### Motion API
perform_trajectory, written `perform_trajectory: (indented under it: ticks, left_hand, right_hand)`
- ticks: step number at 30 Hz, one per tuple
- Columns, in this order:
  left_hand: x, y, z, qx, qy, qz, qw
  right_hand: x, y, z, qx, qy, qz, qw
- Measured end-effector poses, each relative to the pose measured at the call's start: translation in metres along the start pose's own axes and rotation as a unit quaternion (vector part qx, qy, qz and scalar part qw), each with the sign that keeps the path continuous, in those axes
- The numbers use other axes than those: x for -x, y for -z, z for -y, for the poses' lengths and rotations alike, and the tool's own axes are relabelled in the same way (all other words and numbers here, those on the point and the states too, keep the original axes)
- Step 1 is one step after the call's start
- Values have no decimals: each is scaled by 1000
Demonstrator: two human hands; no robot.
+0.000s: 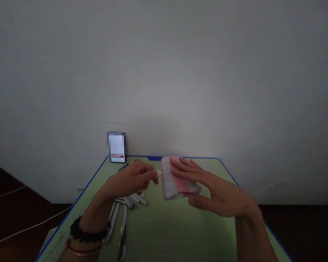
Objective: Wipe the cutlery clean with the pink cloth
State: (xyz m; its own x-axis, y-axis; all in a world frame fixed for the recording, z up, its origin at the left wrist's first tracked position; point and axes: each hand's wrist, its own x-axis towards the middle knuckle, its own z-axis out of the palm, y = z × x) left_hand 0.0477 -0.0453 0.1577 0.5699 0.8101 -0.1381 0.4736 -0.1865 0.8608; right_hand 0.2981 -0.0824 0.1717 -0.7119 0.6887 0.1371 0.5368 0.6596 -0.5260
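My left hand (142, 176) is closed in a pinch on a slim piece of cutlery, its pale end (159, 173) poking out between the fingertips towards a folded cloth. That cloth (168, 183) is fluffy, with pink and white stripes, and appears raised off the tabletop. Over it lie the long fingers of my right hand (207, 185), with the thumb at its lower edge, gripping it. Whether the cutlery runs on under the cloth is hidden. Metal cutlery (123, 233) lies in a loose pile below and beside my left hand, some of it covered by my wrist.
A phone (117, 149) with a lit screen stands upright at the table's back left, against the wall (180, 91). The pale green table (175, 233) has a blue edge. A white cable (30, 227) runs past its left side.
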Motion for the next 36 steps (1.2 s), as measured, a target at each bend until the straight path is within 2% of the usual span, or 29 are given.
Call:
perform_trajectory:
  ticks: [2, 6, 10, 18, 25, 28, 31, 33, 36]
  left_hand:
    - [0, -2, -2, -40, 2, -11, 999]
    - [1, -3, -2, -69, 0, -6, 998]
    - [3, -1, -2, -92, -1, 7, 996]
    - [9, -3, -11, -151, -47, 19, 987]
    - [11, -5, -12, -184, -86, 10, 979]
    - [10, -6, -14, -175, -86, 29, 980]
    - [11, -6, -16, -174, -79, 43, 981]
    - [12, -4, -15, -172, -77, 38, 981]
    - [14, 0, -14, -162, -80, 25, 983]
  right_hand:
    - [-4, -2, 4, -5, -30, -16, 999]
    - [-22, -19, 11, -5, -91, -112, 990]
    - [-35, -33, 13, -24, -113, -112, 987]
    - [-34, -21, 7, -52, -111, -112, 986]
    - [-24, -10, 4, -39, -105, -226, 968]
    - [-27, -15, 9, -18, -52, -244, 968]
    - [-38, -27, 14, 63, -31, -298, 952]
    - [-44, -33, 17, 106, -37, -287, 951]
    - [-44, -33, 22, 84, -29, -172, 981]
